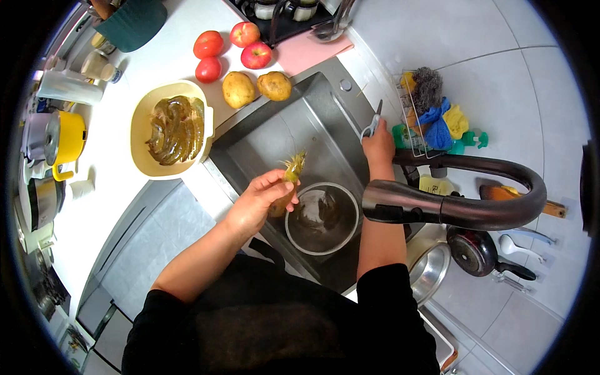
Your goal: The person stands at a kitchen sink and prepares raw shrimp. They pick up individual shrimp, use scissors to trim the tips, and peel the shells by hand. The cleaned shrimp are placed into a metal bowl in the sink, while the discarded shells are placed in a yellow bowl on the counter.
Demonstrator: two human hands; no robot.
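My left hand pinches a raw shrimp over the sink, its head and legs upward. On the sink's far rim, my right hand is at a pair of scissors with grey handles, their blades pointing away; whether the fingers grip them is unclear. A round metal bowl stands in the sink below the left hand, with liquid and something dark in it. Several raw shrimp lie in a cream plastic basin on the counter at the left.
A dark faucet arches over my right forearm. Beyond the basin are two potatoes, tomatoes and apples. A wire rack with scouring pads and cloths hangs by the wall. A yellow pot stands far left.
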